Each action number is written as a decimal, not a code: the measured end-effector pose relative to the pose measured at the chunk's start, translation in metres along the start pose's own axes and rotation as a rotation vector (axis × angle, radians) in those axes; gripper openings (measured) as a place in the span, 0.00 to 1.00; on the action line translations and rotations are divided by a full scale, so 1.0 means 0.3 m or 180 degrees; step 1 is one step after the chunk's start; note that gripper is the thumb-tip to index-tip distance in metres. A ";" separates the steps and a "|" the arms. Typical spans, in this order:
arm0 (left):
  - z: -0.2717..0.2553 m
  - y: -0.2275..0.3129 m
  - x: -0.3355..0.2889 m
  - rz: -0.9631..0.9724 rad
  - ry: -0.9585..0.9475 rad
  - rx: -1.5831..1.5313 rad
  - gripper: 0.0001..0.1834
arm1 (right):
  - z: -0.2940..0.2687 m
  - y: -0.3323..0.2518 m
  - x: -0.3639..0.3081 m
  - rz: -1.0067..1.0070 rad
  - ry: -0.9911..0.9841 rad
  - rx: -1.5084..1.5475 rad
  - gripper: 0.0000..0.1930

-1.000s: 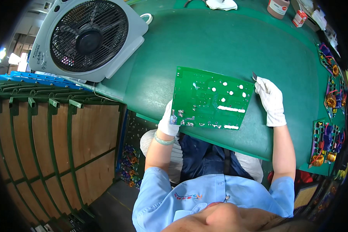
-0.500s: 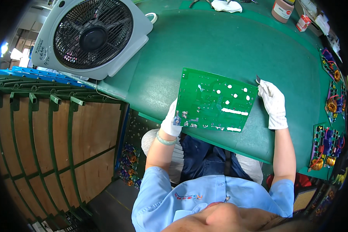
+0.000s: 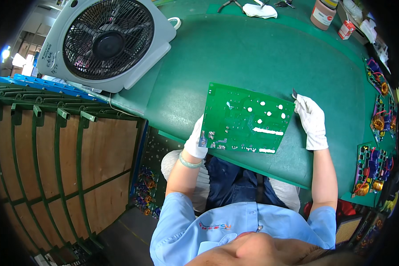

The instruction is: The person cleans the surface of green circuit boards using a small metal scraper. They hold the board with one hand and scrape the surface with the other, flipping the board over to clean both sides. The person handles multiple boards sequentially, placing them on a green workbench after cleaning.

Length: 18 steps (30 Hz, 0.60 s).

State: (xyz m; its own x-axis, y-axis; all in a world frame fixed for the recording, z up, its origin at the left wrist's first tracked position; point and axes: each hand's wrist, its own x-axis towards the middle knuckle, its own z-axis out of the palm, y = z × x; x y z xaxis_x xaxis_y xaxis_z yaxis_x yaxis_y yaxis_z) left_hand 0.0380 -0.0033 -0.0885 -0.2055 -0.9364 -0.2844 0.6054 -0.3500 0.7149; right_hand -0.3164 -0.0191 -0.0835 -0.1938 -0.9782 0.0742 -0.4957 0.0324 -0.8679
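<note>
A green circuit board (image 3: pixel 246 119) is held up in front of me, tilted, its solder side showing with several white blobs and white strips. My left hand (image 3: pixel 197 138), in a white glove, is closed on its lower left edge; most of those fingers are hidden behind the board. Beside the right edge, my gloved right hand (image 3: pixel 311 122) pinches a small dark flat piece (image 3: pixel 295 93) whose tip sticks up past the fingers. Whether the right fingertips touch the board cannot be told.
A grey box fan (image 3: pixel 108 44) stands at the far left of the green table (image 3: pixel 252 53). Pliers (image 3: pixel 230 5), a white cloth (image 3: pixel 260 10), a jar (image 3: pixel 323 15) and a small red-white box (image 3: pixel 346 30) lie far off. Assembled circuit boards (image 3: pixel 371 170) line the right; a wood-panelled rack (image 3: pixel 108 155) stands left.
The board sits slightly lower in the picture, along with both hands, while the whole view has shifted a little. Both grips look the same.
</note>
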 end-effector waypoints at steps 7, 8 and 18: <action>-0.007 0.010 -0.017 -0.0132 -0.0066 -0.0215 0.22 | 0.009 0.014 -0.001 0.0008 0.0052 0.0195 0.12; -0.011 0.011 -0.032 -0.0154 -0.0083 -0.0249 0.22 | 0.007 0.025 -0.002 0.0036 0.0071 0.0236 0.12; 0.007 0.015 -0.044 -0.0154 -0.0104 -0.0528 0.22 | 0.001 -0.033 -0.005 0.0070 0.0096 -0.0128 0.12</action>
State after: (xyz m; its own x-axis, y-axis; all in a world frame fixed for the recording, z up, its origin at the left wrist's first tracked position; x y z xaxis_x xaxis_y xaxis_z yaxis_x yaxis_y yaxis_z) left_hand 0.0420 0.0076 -0.0803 -0.2607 -0.9199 -0.2930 0.7122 -0.3881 0.5849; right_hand -0.3111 -0.0181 -0.0752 -0.2301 -0.9706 0.0707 -0.5245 0.0625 -0.8491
